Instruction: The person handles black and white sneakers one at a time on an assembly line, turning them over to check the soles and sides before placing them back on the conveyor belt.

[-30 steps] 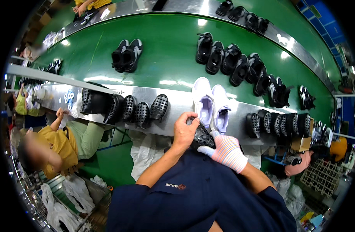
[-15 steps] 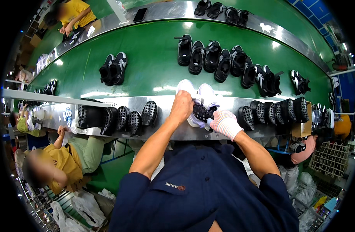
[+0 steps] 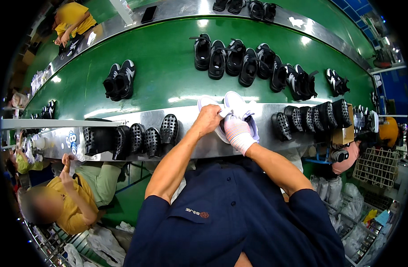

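A pair of white and lavender sneakers lies toes away from me on the metal edge of the bench. My bare left hand [image 3: 208, 119] is closed at the left sneaker [image 3: 206, 100], pinching a pale flap that looks like its tongue [image 3: 225, 112]. My right hand [image 3: 238, 133], in a striped knit glove, presses over that sneaker's opening with its fingers bent inward. What those fingers hold is hidden, and no black studded form shows between my hands. The right sneaker [image 3: 234, 100] stands close alongside, partly behind the glove.
Black studded shoe forms stand in a left row [image 3: 169, 129] and a right row [image 3: 307, 118]. Several black sneakers [image 3: 217, 60] and another black pair [image 3: 120, 81] rest on the green surface [image 3: 168, 58]. A seated person in yellow [image 3: 75, 200] is close at left; a metal post [image 3: 57, 124] crosses there.
The black studded form under my right hand has gone from sight. My gloved hand has moved left and up over the sneaker opening. My left hand now pinches the pale flap.
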Demonstrator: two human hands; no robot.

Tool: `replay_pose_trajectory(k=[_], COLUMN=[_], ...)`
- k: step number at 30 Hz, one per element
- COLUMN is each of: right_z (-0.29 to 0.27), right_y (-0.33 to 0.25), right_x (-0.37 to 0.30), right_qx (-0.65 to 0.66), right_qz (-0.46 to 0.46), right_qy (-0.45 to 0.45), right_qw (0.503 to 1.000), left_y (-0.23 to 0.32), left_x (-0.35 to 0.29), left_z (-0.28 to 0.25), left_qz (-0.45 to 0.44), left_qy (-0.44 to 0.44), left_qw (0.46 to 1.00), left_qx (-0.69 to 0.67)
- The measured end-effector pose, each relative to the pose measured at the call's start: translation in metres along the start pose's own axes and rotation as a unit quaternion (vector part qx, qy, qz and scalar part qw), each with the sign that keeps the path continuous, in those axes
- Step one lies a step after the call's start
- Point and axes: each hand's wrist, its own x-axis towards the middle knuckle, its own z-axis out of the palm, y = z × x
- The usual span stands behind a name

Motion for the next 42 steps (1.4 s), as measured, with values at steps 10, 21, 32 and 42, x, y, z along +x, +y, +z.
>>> replay_pose_trajectory(k=[10, 21, 32, 42], right_z=[-0.027, 0.014, 0.02, -0.014], right_y=[-0.017, 0.002, 0.011, 0.034], right_x=[-0.005, -0.027, 0.004, -0.024], right_qx=[0.038, 0.206, 0.14, 0.251], right_qz=[0.073, 0.07, 0.211, 0.17], right_qy=[-0.146, 0.139, -0.036, -0.046], right_qw=[0.986, 0.966, 0.967, 0.952], left_y=[0.007, 0.001, 0.022, 0.027], left_x=[0.003, -0.007, -0.037, -0.08], left_z=[0.011, 0.004, 0.053, 0.065], left_qz=[-0.005, 0.123, -0.264, -0.125], left_qy=[0.008, 0.09, 0.051, 0.173], left_qw=[0.997, 0.988, 0.961, 0.972], left_qx=[-0.07, 0.008, 0.068, 0.094])
